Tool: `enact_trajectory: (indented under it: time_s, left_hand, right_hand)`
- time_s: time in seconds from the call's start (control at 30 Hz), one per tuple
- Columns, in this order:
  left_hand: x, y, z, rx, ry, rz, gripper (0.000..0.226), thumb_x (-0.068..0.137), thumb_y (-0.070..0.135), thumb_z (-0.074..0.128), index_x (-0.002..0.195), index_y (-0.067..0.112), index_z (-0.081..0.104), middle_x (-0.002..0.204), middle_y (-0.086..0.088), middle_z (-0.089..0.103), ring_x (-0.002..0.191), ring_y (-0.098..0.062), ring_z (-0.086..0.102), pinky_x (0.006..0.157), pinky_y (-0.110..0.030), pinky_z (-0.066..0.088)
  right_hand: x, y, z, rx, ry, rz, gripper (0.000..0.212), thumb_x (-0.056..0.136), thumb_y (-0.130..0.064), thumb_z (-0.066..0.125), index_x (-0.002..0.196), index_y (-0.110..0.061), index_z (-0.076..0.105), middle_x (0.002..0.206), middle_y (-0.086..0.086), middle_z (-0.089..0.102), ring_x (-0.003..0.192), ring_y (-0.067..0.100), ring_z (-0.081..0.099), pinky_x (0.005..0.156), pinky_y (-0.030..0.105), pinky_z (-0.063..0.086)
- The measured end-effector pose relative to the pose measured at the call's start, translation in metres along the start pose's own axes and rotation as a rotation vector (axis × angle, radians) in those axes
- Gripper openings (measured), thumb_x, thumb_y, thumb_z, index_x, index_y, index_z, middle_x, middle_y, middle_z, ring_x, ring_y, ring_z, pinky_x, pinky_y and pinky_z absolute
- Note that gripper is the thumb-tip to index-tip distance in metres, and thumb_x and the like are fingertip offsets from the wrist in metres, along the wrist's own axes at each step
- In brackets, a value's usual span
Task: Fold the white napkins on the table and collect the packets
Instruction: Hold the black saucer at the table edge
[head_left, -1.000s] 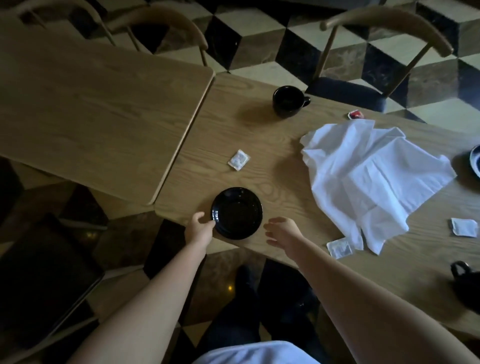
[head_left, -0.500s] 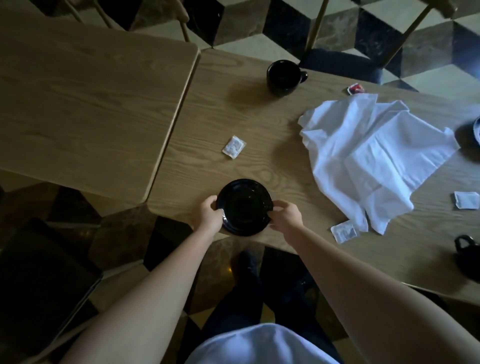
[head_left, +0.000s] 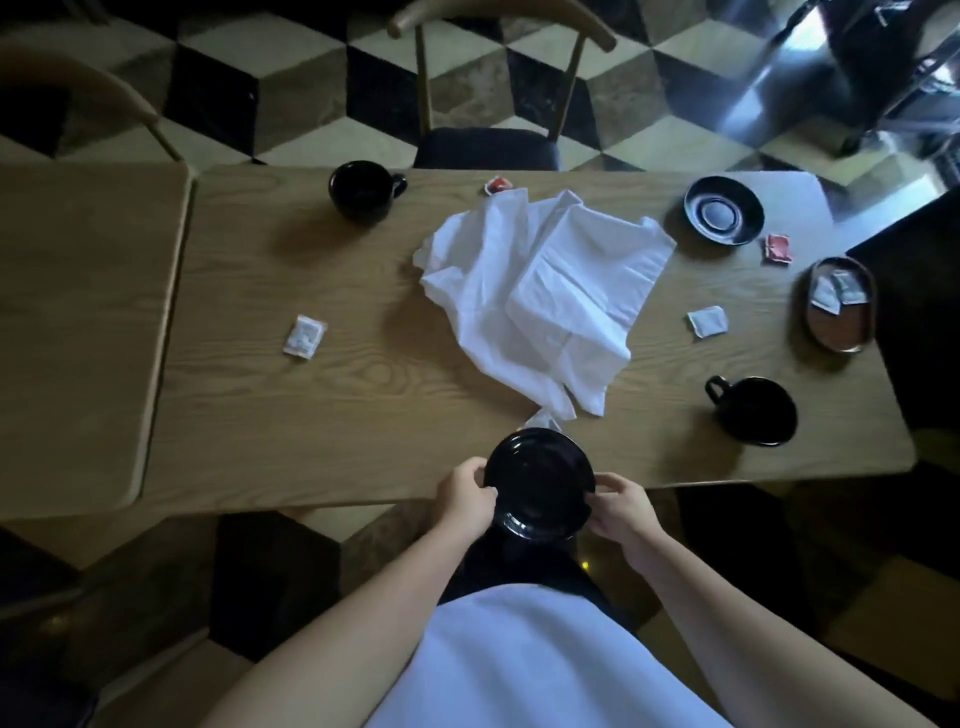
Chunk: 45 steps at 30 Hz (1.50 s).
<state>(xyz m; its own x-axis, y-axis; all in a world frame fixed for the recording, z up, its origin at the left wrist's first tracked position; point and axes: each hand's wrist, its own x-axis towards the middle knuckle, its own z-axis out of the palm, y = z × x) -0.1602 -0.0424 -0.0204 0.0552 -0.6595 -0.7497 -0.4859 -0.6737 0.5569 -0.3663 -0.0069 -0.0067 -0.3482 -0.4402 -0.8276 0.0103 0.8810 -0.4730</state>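
Note:
A crumpled heap of white napkins (head_left: 540, 291) lies in the middle of the wooden table (head_left: 363, 405). White packets lie at the left (head_left: 304, 336) and right (head_left: 706, 321); another peeks out (head_left: 543, 418) behind the saucer. Red packets sit at the far edge (head_left: 497, 184) and far right (head_left: 777, 248). My left hand (head_left: 464, 496) and my right hand (head_left: 621, 506) grip opposite sides of a black saucer (head_left: 538, 483), held over the table's near edge.
A black cup (head_left: 363, 191) stands far left, another (head_left: 753, 418) near right. A second black saucer (head_left: 723, 209) is far right. A brown oval tray (head_left: 837, 332) holds white packets. A second table (head_left: 78, 332) adjoins on the left; a chair (head_left: 488, 145) stands behind.
Both hands closed on the black saucer and lifted it off the table toward me. The view swung right, showing the right end of the table.

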Motion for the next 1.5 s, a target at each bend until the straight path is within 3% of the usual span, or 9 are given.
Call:
enact_trajectory:
  time_s: [0.2, 0.33, 0.5, 0.67, 0.93, 1.07, 1.17, 1.3, 1.5]
  left_hand:
    - [0.005, 0.026, 0.050, -0.011, 0.020, -0.085, 0.039, 0.080, 0.001, 0.058, 0.070, 0.038, 0.057, 0.075, -0.003, 0.066, 0.056, -0.026, 0.069, 0.046, -0.036, 0.060]
    - [0.010, 0.042, 0.068, -0.051, 0.044, -0.124, 0.032, 0.082, 0.000, 0.057, 0.077, 0.031, 0.061, 0.088, -0.006, 0.071, 0.071, -0.028, 0.073, 0.045, -0.027, 0.056]
    - [0.013, 0.054, 0.071, -0.087, 0.121, -0.169, 0.028, 0.086, 0.000, 0.058, 0.082, 0.027, 0.063, 0.086, -0.003, 0.069, 0.063, -0.025, 0.070, 0.045, -0.026, 0.055]
    - [0.015, 0.062, 0.066, -0.115, 0.179, -0.189, 0.031, 0.089, 0.001, 0.059, 0.081, 0.030, 0.061, 0.091, -0.003, 0.068, 0.072, -0.024, 0.069, 0.045, -0.024, 0.053]
    - [0.023, 0.067, 0.061, -0.166, 0.189, -0.184, 0.031, 0.090, -0.008, 0.055, 0.091, 0.022, 0.063, 0.092, -0.011, 0.064, 0.060, -0.016, 0.058, 0.036, -0.020, 0.048]
    - [0.022, 0.065, 0.062, -0.103, 0.178, -0.191, 0.029, 0.091, -0.001, 0.059, 0.100, 0.026, 0.062, 0.096, -0.010, 0.069, 0.067, -0.020, 0.066, 0.041, -0.020, 0.050]
    - [0.023, 0.061, 0.066, -0.067, 0.164, -0.191, 0.028, 0.092, 0.003, 0.060, 0.102, 0.029, 0.059, 0.094, -0.009, 0.070, 0.070, -0.023, 0.068, 0.045, -0.021, 0.052]
    - [0.026, 0.059, 0.067, -0.048, 0.171, -0.172, 0.034, 0.090, 0.002, 0.061, 0.085, 0.036, 0.058, 0.086, -0.005, 0.070, 0.069, -0.021, 0.070, 0.046, -0.021, 0.054]
    - [0.031, 0.053, 0.062, -0.197, 0.176, -0.169, 0.027, 0.089, -0.001, 0.065, 0.105, 0.021, 0.063, 0.086, -0.015, 0.067, 0.068, -0.023, 0.069, 0.061, -0.033, 0.062]
  right_hand:
    - [0.033, 0.000, -0.052, -0.065, -0.022, 0.028, 0.028, 0.092, -0.001, 0.061, 0.118, -0.009, 0.066, 0.094, 0.014, 0.069, 0.064, 0.019, 0.062, 0.055, 0.028, 0.052]
    - [0.057, -0.012, -0.071, -0.153, -0.061, -0.014, 0.030, 0.091, -0.003, 0.060, 0.119, -0.012, 0.067, 0.092, 0.014, 0.072, 0.066, 0.020, 0.067, 0.053, 0.026, 0.054]
    - [0.077, -0.029, -0.072, -0.221, -0.118, -0.066, 0.030, 0.088, 0.001, 0.058, 0.113, -0.010, 0.070, 0.080, 0.013, 0.070, 0.059, 0.023, 0.065, 0.061, 0.036, 0.061]
    - [0.086, -0.042, -0.065, -0.150, -0.186, -0.032, 0.027, 0.087, 0.005, 0.061, 0.108, -0.008, 0.068, 0.073, 0.013, 0.069, 0.050, 0.023, 0.069, 0.053, 0.035, 0.060]
    - [0.099, -0.042, -0.055, -0.171, -0.193, -0.013, 0.029, 0.084, 0.000, 0.059, 0.104, -0.017, 0.070, 0.088, 0.015, 0.075, 0.082, 0.035, 0.075, 0.079, 0.051, 0.062]
    - [0.099, -0.035, -0.060, -0.112, -0.206, 0.003, 0.028, 0.087, 0.007, 0.055, 0.102, -0.012, 0.069, 0.085, 0.018, 0.072, 0.069, 0.033, 0.076, 0.073, 0.051, 0.063]
    - [0.100, -0.034, -0.062, -0.116, -0.208, -0.006, 0.029, 0.089, 0.008, 0.053, 0.104, -0.011, 0.069, 0.092, 0.021, 0.072, 0.073, 0.035, 0.076, 0.073, 0.051, 0.063]
    - [0.099, -0.032, -0.064, -0.140, -0.215, -0.011, 0.030, 0.089, 0.009, 0.054, 0.108, -0.010, 0.069, 0.098, 0.023, 0.072, 0.081, 0.038, 0.075, 0.076, 0.051, 0.063]
    - [0.101, -0.036, -0.061, -0.097, -0.213, 0.008, 0.026, 0.088, 0.009, 0.057, 0.103, -0.010, 0.068, 0.088, 0.022, 0.073, 0.068, 0.033, 0.075, 0.069, 0.047, 0.064]
